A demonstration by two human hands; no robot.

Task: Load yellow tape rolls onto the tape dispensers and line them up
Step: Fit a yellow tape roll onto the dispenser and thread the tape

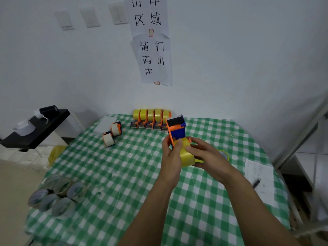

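Above the middle of the green checked table [110,174] I hold an orange and blue tape dispenser [177,130] with a yellow tape roll [186,155] on it. My left hand [171,155] grips the roll and dispenser from the left. My right hand [204,153] holds the roll from the right, fingers on its side. A row of several loaded dispensers with yellow rolls [150,118] stands along the far edge. Part of another yellow roll [224,154] shows behind my right hand.
Two dispensers with white rolls [112,133] lie at the far left of the table. Several clear tape rolls [56,194] stand at the near left corner. A paper sheet with a pen [257,181] lies at the right edge. A black stand [35,128] sits left of the table.
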